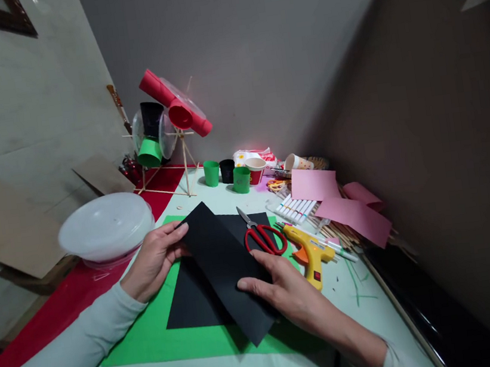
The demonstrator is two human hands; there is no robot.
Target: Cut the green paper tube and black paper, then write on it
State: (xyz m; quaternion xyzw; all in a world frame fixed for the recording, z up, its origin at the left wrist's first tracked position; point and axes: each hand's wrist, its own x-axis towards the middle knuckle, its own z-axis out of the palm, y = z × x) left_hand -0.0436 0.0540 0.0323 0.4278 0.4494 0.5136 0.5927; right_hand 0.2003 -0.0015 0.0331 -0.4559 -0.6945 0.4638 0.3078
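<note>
Between my hands I hold a strip of black paper, slanted above the table. My left hand pinches its upper left edge between thumb and fingers. At the lower right, my right hand grips it with the thumb on top and the fingers mostly behind. Beneath lies a larger black sheet on a green sheet. Scissors with red handles rest just beyond my right hand, blades pointing away. A yellow glue gun lies to the right of them.
A round translucent plastic lid stands at the left. Behind, a stick frame carries red, black and green cups. Small green cups and a black cup stand near the wall. Pink paper pieces, markers and sticks crowd the right.
</note>
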